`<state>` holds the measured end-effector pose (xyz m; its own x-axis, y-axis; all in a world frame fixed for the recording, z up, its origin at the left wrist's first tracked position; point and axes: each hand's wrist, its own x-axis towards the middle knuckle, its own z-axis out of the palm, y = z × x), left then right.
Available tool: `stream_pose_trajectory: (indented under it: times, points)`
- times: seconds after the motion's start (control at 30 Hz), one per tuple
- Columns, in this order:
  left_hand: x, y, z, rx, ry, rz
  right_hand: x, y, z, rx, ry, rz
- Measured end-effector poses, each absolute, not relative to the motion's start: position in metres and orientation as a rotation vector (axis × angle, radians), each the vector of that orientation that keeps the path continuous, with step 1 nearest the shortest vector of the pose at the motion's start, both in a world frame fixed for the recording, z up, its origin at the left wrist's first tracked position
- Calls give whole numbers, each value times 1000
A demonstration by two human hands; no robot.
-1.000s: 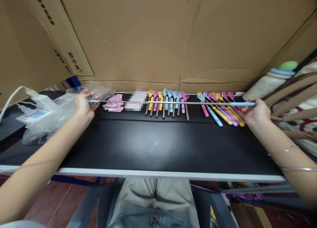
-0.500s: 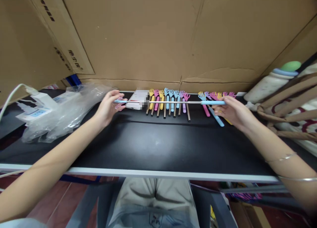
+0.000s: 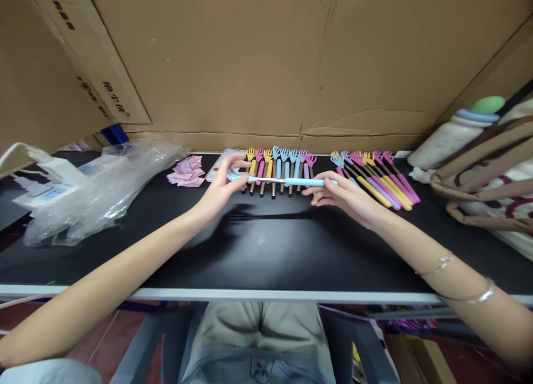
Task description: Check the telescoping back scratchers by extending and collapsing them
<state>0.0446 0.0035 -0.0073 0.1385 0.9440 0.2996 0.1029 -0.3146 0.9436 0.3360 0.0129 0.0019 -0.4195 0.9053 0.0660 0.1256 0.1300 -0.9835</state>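
Observation:
A light-blue telescopic back scratcher (image 3: 306, 181) lies level between my hands, above the black table. My left hand (image 3: 225, 185) is closed around its claw end. My right hand (image 3: 339, 192) grips the far end of its blue handle. Behind it, a row of short back scratchers in yellow, pink, blue and purple (image 3: 278, 167) lies on the table, partly hidden by the one I hold. Further right, another group of back scratchers (image 3: 381, 184) lies slanted, partly behind my right hand.
Pink printed cards (image 3: 186, 171) and a phone (image 3: 216, 164) lie left of the row. Clear plastic bags (image 3: 95, 195) partly cover a power strip (image 3: 45, 198). At right stand a bottle (image 3: 453, 136) and a brown-handled bag (image 3: 491, 189). Cardboard (image 3: 233, 61) walls the back.
My hands have come closer together, and the back scratcher's long metal rod has shortened between them. The pink cards and the right-hand group are now more exposed.

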Motion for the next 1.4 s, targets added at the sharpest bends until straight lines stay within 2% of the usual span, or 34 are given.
stream_pose_trajectory:
  times: [0.37, 0.5, 0.6, 0.9, 1.03, 1.17, 1.4]
  points:
    - [30, 5, -6, 2438, 1206, 1035, 349, 23, 5, -1082, -1912, 942]
    - [29, -1, -5, 2722, 1404, 822, 353, 24, 6, -1138, -2102, 631]
    - [32, -4, -4, 2879, 1470, 821, 351, 21, 7, -1150, -2262, 401]
    - [50, -17, -4, 3423, 1294, 787, 316, -7, -4, -1070, -2646, -236]
    - [30, -13, 0, 3532, 1323, 652, 328, -5, -4, -1064, -2642, -477]
    - [-18, -2, 7, 3468, 1574, 560, 379, 15, 3, -1192, -2537, -729]
    - [-94, 5, 25, 3333, 1873, 276, 474, 38, 23, -1512, -2441, -911]
